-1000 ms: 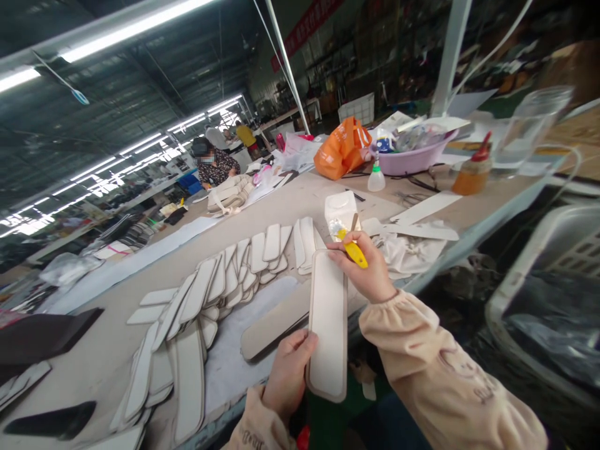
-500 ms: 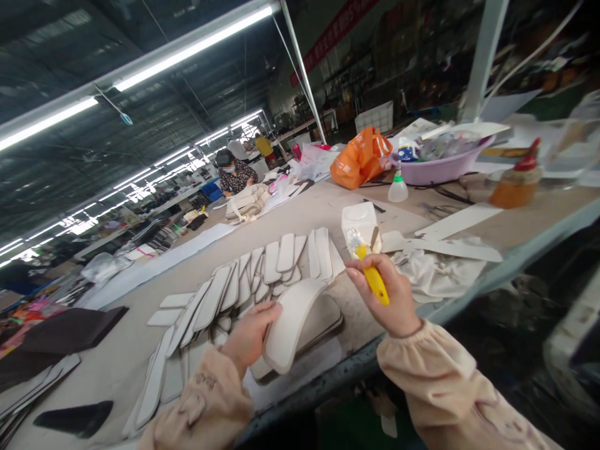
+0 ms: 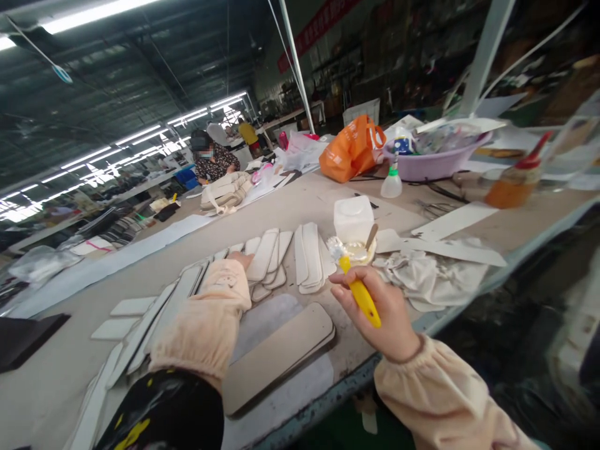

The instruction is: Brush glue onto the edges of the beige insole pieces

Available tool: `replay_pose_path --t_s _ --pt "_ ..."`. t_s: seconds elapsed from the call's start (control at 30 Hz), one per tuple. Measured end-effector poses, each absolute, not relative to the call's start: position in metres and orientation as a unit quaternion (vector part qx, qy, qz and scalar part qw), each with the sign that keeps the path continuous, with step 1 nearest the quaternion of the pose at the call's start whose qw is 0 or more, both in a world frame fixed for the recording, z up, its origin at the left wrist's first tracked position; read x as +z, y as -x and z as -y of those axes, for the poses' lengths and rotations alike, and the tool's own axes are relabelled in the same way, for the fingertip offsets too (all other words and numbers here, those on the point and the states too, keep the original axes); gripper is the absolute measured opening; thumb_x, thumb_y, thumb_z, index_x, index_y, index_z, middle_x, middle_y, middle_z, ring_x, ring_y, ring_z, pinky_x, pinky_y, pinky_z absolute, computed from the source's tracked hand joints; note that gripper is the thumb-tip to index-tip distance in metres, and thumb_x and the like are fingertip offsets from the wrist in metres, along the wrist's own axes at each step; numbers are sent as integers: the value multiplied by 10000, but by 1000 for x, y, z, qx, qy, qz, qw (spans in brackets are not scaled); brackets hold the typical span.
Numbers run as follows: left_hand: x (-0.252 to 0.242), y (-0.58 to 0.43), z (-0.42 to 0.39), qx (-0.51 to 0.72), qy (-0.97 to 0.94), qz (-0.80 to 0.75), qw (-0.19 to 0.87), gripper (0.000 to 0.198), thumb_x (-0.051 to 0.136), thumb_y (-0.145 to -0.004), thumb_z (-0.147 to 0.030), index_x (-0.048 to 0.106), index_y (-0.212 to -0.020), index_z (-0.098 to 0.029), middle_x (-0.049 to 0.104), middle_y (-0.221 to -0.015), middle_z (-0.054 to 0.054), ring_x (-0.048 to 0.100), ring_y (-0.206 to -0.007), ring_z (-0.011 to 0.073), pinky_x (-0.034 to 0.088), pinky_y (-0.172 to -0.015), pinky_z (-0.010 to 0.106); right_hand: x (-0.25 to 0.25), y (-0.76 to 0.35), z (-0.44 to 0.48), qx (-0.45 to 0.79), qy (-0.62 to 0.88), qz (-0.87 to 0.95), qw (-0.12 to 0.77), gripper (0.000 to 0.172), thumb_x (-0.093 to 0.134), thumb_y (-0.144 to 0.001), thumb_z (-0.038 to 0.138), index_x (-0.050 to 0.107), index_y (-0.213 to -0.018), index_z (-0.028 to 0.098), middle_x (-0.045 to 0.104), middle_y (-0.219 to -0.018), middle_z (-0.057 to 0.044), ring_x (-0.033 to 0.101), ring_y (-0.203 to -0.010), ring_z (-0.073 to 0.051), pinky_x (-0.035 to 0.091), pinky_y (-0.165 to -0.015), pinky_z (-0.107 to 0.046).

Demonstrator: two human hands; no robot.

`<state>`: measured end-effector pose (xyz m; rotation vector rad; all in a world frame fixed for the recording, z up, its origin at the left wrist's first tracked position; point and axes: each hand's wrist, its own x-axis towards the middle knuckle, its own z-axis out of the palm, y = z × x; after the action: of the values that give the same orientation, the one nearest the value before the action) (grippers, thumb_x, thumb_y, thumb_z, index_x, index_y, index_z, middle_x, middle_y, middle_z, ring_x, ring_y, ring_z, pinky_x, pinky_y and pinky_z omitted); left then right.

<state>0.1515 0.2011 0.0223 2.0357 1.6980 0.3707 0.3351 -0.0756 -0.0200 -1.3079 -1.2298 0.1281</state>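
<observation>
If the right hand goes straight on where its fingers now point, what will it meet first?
For the right hand, probably the pale strips first, though its height above them is unclear.

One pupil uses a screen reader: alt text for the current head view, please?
A person's right hand holds a yellow-handled tool over a table; the left hand is at rows of pale rounded strips. Beyond sit an orange bag and purple basin.
</observation>
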Motion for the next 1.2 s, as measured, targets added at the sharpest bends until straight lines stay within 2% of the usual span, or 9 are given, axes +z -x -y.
replay_pose_path --t_s 0.13,0.23,0.3,0.37,0.47,0.57,0.67,0.83,1.2 --pt "26 -136 -186 99 -731 -662 133 510 667 -723 -438 638 -1084 -79 615 -1222 256 460 -1259 425 328 -1019 511 -19 -337 79 94 566 518 635 181 629 -855 332 522 -989 273 714 -932 -25 691 -809 -203 553 -695 -331" --pt "34 -105 -141 86 -759 -633 125 520 574 -814 -445 584 -1235 -141 602 -1293 157 489 -1253 341 324 -1056 422 -18 -333 81 148 546 469 678 156 578 -885 403 564 -954 264 691 -823 -28 665 -733 -204 534 -644 -342" --pt "35 -75 -98 91 -797 -575 160 577 552 -828 -501 541 -1308 -180 575 -1345 103 501 -1249 293 347 -1053 363 -19 -327 80 187 523 442 704 189 547 -899 441 582 -914 256 644 -699 -17 612 -613 -186 490 -559 -328" --pt "29 -44 -51 105 -809 -538 214 759 631 -754 -550 455 -1392 -179 468 -1449 109 419 -1328 309 318 -1088 377 -20 -319 79 240 498 426 716 233 522 -908 467 587 -893 244 565 -577 7 519 -497 -155 405 -466 -295" --pt "9 -5 5 120 -768 -551 304 976 782 -610 -477 374 -1445 -178 355 -1519 141 308 -1399 347 229 -1148 431 -22 -300 77 331 469 414 707 271 504 -916 481 581 -887 223 470 -490 41 407 -432 -114 297 -414 -249" --pt "-10 18 31 150 -737 -556 354 1021 836 -546 -357 382 -1439 -160 301 -1538 172 248 -1423 362 164 -1175 456 -22 -273 76 402 451 405 686 287 524 -902 490 563 -867 208 438 -476 58 371 -427 -92 266 -415 -226" --pt "-18 28 34 149 -740 -552 354 1026 822 -571 -299 333 -1463 -159 365 -1505 177 291 -1409 344 173 -1171 473 -24 -240 75 456 446 412 651 307 527 -895 503 551 -862 199 421 -472 67 363 -426 -84 263 -420 -223" --pt "-25 38 29 136 -776 -526 322 1018 788 -641 -321 244 -1494 -206 502 -1413 125 427 -1332 298 279 -1136 463 -34 -190 72 488 452 472 579 314 476 -926 489 557 -857 193 453 -496 58 425 -470 -94 312 -473 -235" --pt "-47 46 23 158 -806 -477 313 981 777 -637 -300 277 -1472 -169 518 -1359 128 481 -1254 285 346 -1095 442 -42 -161 65 442 509 571 468 293 444 -947 432 561 -804 205 495 -486 66 472 -493 -101 371 -576 -237"
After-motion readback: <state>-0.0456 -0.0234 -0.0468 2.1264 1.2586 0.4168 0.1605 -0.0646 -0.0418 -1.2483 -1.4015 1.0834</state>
